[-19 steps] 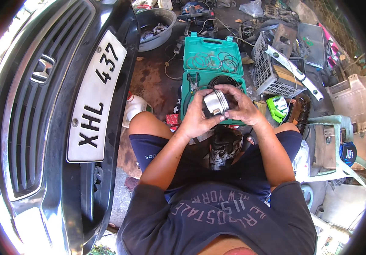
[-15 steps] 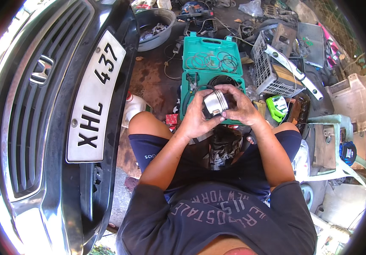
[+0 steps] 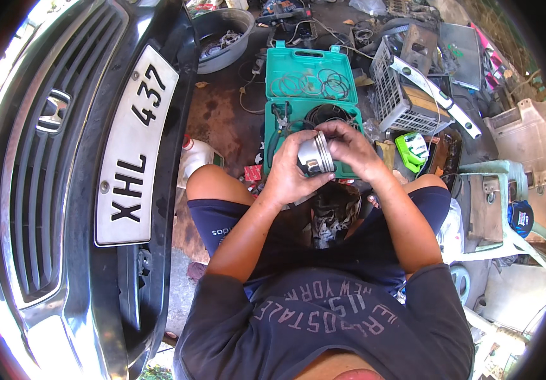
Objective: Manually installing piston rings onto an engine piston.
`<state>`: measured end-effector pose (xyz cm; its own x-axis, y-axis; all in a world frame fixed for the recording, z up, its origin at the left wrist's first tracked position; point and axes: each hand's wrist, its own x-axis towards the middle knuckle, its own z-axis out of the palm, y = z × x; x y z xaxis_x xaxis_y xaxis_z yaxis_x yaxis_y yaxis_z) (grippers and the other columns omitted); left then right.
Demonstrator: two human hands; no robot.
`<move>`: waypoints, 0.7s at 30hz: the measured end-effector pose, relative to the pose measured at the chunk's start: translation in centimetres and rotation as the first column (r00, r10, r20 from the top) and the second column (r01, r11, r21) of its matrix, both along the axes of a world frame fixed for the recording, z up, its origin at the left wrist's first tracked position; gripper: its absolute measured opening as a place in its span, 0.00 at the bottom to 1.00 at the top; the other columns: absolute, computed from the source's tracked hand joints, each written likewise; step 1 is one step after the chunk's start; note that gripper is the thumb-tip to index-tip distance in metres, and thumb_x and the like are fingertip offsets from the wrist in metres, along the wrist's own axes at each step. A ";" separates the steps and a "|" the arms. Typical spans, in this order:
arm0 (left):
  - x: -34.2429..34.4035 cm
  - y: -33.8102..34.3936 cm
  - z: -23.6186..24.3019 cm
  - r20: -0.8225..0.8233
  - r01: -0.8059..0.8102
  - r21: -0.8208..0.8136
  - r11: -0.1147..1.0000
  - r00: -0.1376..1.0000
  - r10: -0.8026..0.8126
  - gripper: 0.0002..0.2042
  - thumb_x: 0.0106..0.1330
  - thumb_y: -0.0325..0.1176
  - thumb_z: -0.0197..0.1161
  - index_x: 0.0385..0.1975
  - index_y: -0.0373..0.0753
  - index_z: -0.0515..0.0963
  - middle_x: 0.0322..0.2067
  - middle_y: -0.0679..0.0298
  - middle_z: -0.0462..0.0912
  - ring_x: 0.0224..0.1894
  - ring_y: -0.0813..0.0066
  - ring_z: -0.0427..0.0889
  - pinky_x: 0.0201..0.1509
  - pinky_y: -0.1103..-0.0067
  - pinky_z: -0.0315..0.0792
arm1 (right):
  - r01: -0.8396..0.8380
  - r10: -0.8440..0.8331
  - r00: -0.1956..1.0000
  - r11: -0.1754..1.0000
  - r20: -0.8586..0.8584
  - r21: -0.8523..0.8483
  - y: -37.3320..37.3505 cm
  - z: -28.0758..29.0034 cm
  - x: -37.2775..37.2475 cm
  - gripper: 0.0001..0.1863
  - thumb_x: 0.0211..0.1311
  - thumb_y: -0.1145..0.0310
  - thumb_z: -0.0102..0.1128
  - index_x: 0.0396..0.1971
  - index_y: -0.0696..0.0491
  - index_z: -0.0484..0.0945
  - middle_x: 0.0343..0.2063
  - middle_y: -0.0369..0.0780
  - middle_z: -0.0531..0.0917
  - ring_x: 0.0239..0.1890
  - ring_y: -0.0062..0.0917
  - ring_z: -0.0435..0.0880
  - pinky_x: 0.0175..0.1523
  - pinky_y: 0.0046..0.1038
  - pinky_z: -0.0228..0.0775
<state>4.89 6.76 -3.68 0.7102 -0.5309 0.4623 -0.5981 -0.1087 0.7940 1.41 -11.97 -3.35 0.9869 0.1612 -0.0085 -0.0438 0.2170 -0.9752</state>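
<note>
The left hand (image 3: 287,166) has its fingers and thumb clamped on a silver engine piston (image 3: 311,154), which lies tipped on its side between the two hands, its grooved ring end toward the right fingers and its dark pin opening nearer the left thumb; the right hand (image 3: 356,151) has its fingers bent and arched over that grooved end, the foremost fingertip at the upper rim, though whether they press on it or only rest against it I cannot tell. Just beyond both sets of fingers an opened teal tool case (image 3: 311,58) lies on the ground, with thin metal rings (image 3: 283,85) in its lid and a dark coil (image 3: 328,113) in its near half, close past the right knuckles. Left of the left fingers are a small red packet (image 3: 254,172) and, further out, a white jug (image 3: 201,158), then a car's grille (image 3: 64,145); well ahead on that side stands a grey basin (image 3: 233,49). Right of the right fingers sit a bright green container (image 3: 407,151), a grey plastic crate (image 3: 387,94) and a pale green plastic chair (image 3: 515,183)
</note>
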 end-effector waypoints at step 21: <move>1.4 2.9 0.8 -0.676 -0.098 -0.699 0.708 0.415 -0.609 0.36 0.53 0.49 0.66 0.60 0.48 0.56 0.49 0.63 0.70 0.38 0.73 0.74 0.18 0.83 0.61 | 0.408 -0.423 0.904 0.804 0.067 -0.432 -5.9 1.1 3.3 0.18 0.59 0.65 0.61 0.45 0.59 0.74 0.37 0.38 0.79 0.35 0.16 0.77 0.37 0.20 0.71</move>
<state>6.31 9.66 -2.84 0.7649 -0.6441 -0.0008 0.4810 0.5704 0.6658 4.76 -17.84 -2.28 0.9566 -0.2913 -0.0112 -0.0765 -0.2139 -0.9738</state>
